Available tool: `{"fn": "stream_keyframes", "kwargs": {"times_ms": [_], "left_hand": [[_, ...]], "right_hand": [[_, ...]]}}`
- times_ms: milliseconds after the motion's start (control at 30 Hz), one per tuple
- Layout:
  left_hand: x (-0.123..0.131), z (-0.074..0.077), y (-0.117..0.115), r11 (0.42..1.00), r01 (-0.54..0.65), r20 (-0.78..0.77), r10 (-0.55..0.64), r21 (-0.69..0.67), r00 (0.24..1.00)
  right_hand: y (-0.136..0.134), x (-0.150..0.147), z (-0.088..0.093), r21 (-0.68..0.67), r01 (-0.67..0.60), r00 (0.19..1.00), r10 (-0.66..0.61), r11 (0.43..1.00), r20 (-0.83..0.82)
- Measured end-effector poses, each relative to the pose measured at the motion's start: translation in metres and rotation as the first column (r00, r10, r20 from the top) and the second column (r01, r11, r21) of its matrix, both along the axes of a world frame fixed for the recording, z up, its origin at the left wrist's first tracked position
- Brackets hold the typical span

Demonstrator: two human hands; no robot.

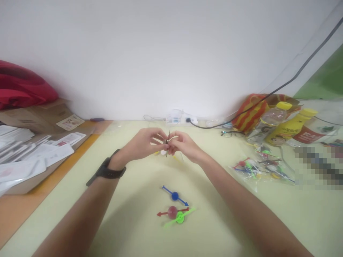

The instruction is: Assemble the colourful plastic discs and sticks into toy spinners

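My left hand point(146, 144) and my right hand point(186, 146) meet over the middle of the table, both pinching a dark arrow spinner point(167, 151) held edge-on and upright. Its hub is mostly hidden by my fingertips. Just beneath my hands, partly covered, lie a white round piece point(163, 152) and a thin yellow piece point(177, 160). Closer to me a blue arrow spinner point(175, 196) lies flat. Below it a red arrow spinner point(172, 212) overlaps a bright green arrow spinner point(180, 217).
Clear plastic bags of colored spinners point(257, 166) lie at the right, before yellow-capped bottles point(285, 128) and glasses point(232, 134). A power strip point(180, 120) with a black cable point(257, 104) sits by the wall. White packets point(57, 151) and a cardboard box point(34, 116) occupy the left.
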State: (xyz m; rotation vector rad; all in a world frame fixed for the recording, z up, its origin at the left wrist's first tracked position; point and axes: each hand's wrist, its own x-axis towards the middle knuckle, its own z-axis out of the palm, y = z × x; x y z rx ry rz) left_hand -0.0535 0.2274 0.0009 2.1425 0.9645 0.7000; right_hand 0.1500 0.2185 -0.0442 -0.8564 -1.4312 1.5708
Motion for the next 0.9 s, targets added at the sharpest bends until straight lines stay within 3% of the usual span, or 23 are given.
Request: {"fn": "stream_keyframes", "kwargs": {"times_ms": [167,267,333,433,533,600,667,733,767,833,900], "left_hand": [[0.005,-0.002,-0.006,0.995,0.100,-0.053,-0.099,0.018,0.994],[-0.002,-0.020,-0.011,0.998,0.013,-0.061,-0.009,0.068,0.998],[-0.010,-0.039,-0.016,0.993,-0.068,-0.031,0.071,0.094,0.997],[-0.024,-0.070,-0.025,0.974,-0.137,-0.048,0.148,0.183,0.988],[-0.035,-0.093,-0.027,0.966,-0.121,-0.112,0.149,0.230,0.982],[-0.040,-0.103,-0.024,0.952,-0.097,-0.124,0.138,0.292,0.983],[-0.044,-0.107,-0.021,0.921,-0.114,-0.136,0.175,0.372,0.975],[-0.046,-0.107,-0.020,0.897,-0.134,-0.169,0.223,0.422,0.960],[-0.047,-0.106,-0.020,0.891,-0.140,-0.190,0.242,0.433,0.952],[-0.047,-0.104,-0.024,0.884,-0.147,-0.226,0.269,0.444,0.936],[-0.046,-0.102,-0.027,0.879,-0.136,-0.268,0.283,0.457,0.921]], "right_hand": [[-0.003,-0.002,-0.003,0.029,-0.083,0.991,0.080,0.996,0.110],[-0.002,0.000,-0.010,0.167,-0.009,0.946,-0.046,0.986,0.322],[0.002,0.005,-0.017,0.254,0.024,0.871,-0.145,0.967,0.470],[0.003,0.013,-0.021,0.269,-0.024,0.716,-0.171,0.963,0.677],[-0.006,0.015,-0.012,0.366,-0.026,0.503,-0.304,0.930,0.809],[-0.018,0.012,0.001,0.405,-0.107,0.397,-0.334,0.908,0.855],[-0.032,0.004,0.013,0.248,-0.340,0.361,-0.118,0.907,0.925],[-0.046,-0.006,0.021,-0.023,-0.581,0.241,0.199,0.814,0.950],[-0.051,-0.010,0.022,-0.122,-0.642,0.167,0.293,0.757,0.942],[-0.058,-0.018,0.021,-0.191,-0.688,0.090,0.343,0.700,0.935],[-0.057,-0.021,0.017,-0.133,-0.685,0.126,0.297,0.716,0.947]]}}
